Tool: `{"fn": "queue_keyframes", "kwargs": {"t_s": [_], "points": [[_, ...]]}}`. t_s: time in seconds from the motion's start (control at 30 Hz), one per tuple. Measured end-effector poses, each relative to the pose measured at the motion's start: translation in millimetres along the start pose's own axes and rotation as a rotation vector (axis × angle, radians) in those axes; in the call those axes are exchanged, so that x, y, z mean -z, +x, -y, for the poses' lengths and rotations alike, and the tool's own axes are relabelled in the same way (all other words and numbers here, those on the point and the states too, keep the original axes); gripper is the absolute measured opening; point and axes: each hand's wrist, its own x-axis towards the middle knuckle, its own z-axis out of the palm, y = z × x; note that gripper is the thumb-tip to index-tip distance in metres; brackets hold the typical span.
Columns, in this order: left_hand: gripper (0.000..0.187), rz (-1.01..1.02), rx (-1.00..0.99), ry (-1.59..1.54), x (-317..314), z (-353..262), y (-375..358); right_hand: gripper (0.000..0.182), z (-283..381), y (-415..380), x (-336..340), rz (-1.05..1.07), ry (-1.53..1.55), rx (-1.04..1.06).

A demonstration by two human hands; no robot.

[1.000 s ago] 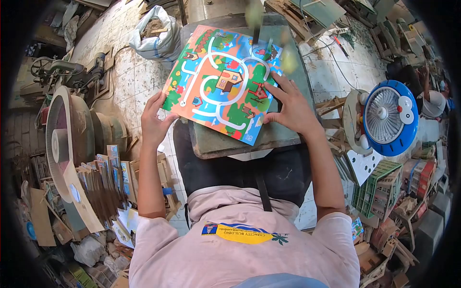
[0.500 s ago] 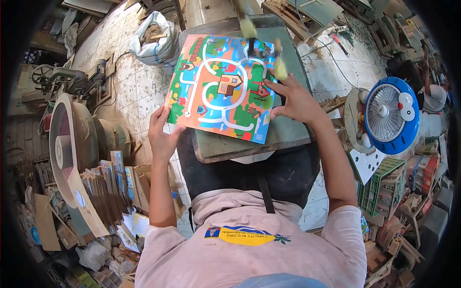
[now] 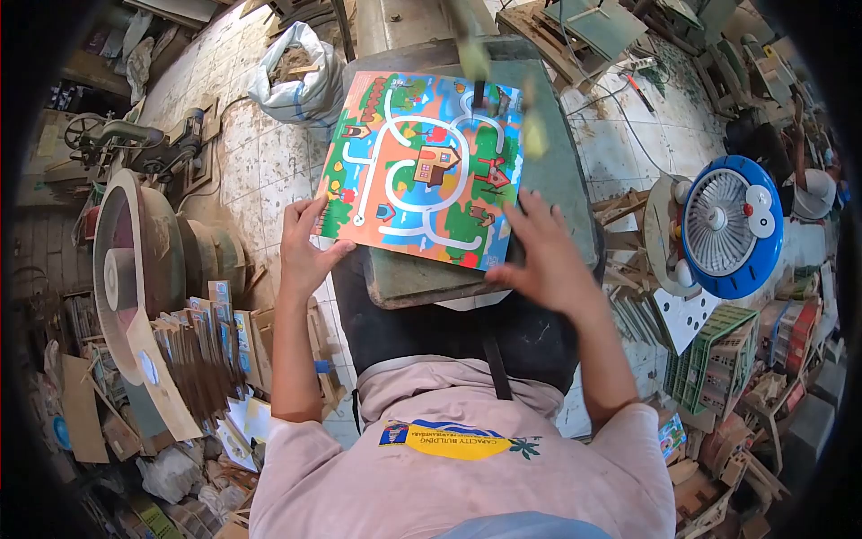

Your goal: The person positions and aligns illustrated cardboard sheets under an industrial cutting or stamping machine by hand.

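A colourful illustrated board [image 3: 422,171] with white curving tracks lies on a dark green worktable [image 3: 557,180], under blurred vertical machine parts. My left hand [image 3: 310,242] grips the board's lower left corner, thumb at its front edge. My right hand [image 3: 539,251] is at the board's lower right edge, its fingers spread and slightly blurred, the thumb near the corner. A dark narrow tool [image 3: 479,94] reaches down to the upper right part of the board; its tip cannot be made out clearly.
A white sack [image 3: 294,76] stands behind left. At the right are a blue fan [image 3: 732,225] and a green crate [image 3: 705,346]. A large wheel-shaped machine [image 3: 126,269] and stacked boards [image 3: 197,350] are at the left.
My right hand has moved down along the board's right side toward its lower corner. My left hand stays at the left corner. The board appears slightly shifted in view.
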Motion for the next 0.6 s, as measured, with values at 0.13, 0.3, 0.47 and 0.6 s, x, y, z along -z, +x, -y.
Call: {"fn": "queue_keyframes", "kwargs": {"t_s": [0.13, 0.3, 0.47, 0.6], "points": [[0.100, 0.078, -0.035, -0.150, -4, 12, 9, 0.099, 17, -9, -32, -0.144, -0.086, -0.084], [0.103, 0.077, -0.033, -0.170, -6, 13, 7, 0.097, 6, -4, -32, -0.143, -0.089, -0.061], [0.104, 0.043, -0.024, -0.184, -11, 11, 4, 0.097, -2, -1, -30, -0.161, -0.081, -0.025], [0.105, 0.049, -0.018, -0.137, -14, 14, 1, 0.097, -6, 1, -26, -0.151, -0.083, -0.015]]}}
